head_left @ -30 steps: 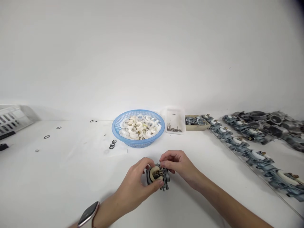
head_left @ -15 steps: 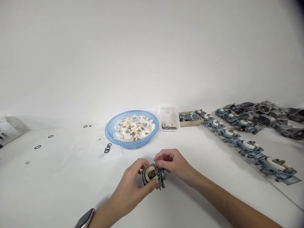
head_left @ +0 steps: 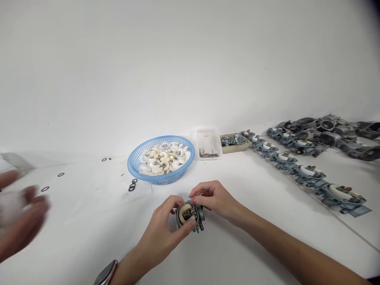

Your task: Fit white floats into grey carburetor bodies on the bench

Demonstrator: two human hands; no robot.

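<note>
Head view: carburetor body (head_left: pixel 194 213) at near middle, long axis running roughly left-right, round mouth rightward, white float (head_left: pixel 182 215) up. Our left hand (head_left: pixel 164 227) clasps it; our right hand (head_left: pixel 211 198) meets its far edge, grip indiscernible. We count one blue basket (head_left: pixel 163 180), three black rings (head_left: pixel 132 185) beside it, one clear tray (head_left: pixel 208 141).

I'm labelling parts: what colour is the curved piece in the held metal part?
Cream; the curved piece shows best in the head view.
</note>
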